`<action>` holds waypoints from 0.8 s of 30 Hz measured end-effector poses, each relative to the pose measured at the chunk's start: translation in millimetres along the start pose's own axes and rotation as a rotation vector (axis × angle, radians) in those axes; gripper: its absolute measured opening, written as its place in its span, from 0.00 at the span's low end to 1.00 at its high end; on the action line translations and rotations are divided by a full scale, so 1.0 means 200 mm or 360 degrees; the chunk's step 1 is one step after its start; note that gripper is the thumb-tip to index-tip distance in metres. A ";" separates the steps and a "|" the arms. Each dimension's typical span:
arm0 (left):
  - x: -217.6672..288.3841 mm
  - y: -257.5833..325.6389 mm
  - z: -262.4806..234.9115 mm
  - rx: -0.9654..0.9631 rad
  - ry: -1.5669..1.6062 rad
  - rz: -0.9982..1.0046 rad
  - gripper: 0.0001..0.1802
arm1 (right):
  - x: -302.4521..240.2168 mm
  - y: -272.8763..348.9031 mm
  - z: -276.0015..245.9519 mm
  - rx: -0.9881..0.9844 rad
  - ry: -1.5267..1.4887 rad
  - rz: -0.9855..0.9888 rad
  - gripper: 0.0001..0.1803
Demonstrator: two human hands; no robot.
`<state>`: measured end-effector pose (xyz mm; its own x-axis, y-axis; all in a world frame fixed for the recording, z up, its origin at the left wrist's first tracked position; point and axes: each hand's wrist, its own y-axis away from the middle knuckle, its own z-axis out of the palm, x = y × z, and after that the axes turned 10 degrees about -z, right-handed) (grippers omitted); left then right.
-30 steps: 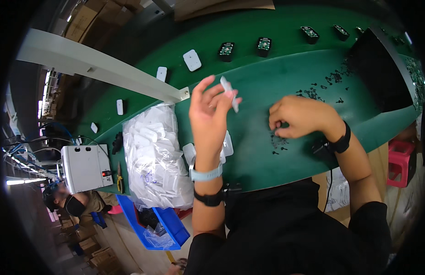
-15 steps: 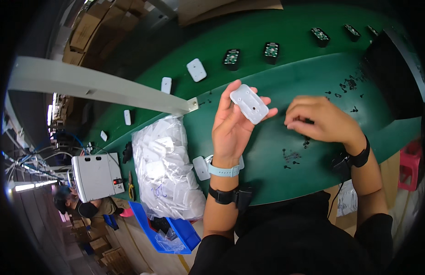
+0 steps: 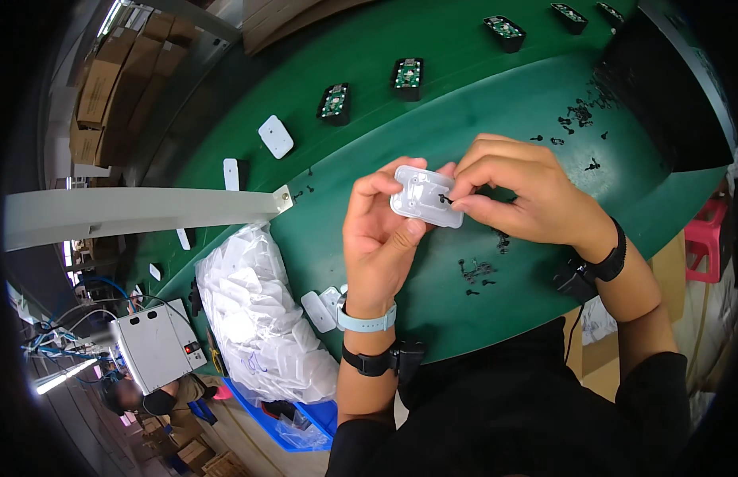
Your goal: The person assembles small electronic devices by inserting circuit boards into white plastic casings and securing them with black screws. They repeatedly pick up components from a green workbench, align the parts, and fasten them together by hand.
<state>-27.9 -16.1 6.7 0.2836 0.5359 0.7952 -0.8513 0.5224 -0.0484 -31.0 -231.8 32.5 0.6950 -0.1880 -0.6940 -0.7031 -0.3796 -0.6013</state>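
Observation:
My left hand [image 3: 372, 238] holds a white rounded plastic cover [image 3: 417, 189] by its edges, hollow side up. Pinched in the fingers of my right hand [image 3: 532, 187] is a small black plug-like part [image 3: 444, 199], which meets the cover near its right end. Whether it sits in the hole there I cannot tell. Below my right hand lies a cluster of the same black parts [image 3: 476, 272], with a looser pile [image 3: 577, 118] farther right. Loose white covers [image 3: 318, 312] rest beside my left wrist, next to a clear bag [image 3: 262, 326] full of them.
Black housings with green circuit boards [image 3: 335, 103] and white covers [image 3: 275, 137] line the far green strip. A pale metal bar [image 3: 146, 208] crosses at left. Around the bench are a white machine box [image 3: 156, 343], a blue bin [image 3: 262, 420], a person [image 3: 162, 399] and a pink stool [image 3: 705, 238].
My right hand has come left to the cover, bringing a black part against it. My left hand has turned the cover flatter. The whole view has shifted a little.

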 end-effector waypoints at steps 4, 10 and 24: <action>-0.03 -0.01 -0.01 0.0032 -0.0195 0.0147 0.18 | 0.01 0.00 0.01 0.0016 0.0052 -0.0028 0.07; -0.03 -0.02 0.00 -0.0004 -0.0369 0.0202 0.17 | 0.03 0.00 0.01 0.0059 0.0181 -0.0173 0.08; -0.05 -0.01 0.04 0.0162 -0.0525 0.0157 0.19 | 0.00 0.02 -0.02 -0.0107 0.0525 -0.0223 0.04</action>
<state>-33.6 -28.4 3.4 0.0546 0.3290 0.9427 -0.9118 0.4013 -0.0872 -32.6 -237.1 31.8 0.8026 -0.4080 -0.4351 -0.5939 -0.4791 -0.6463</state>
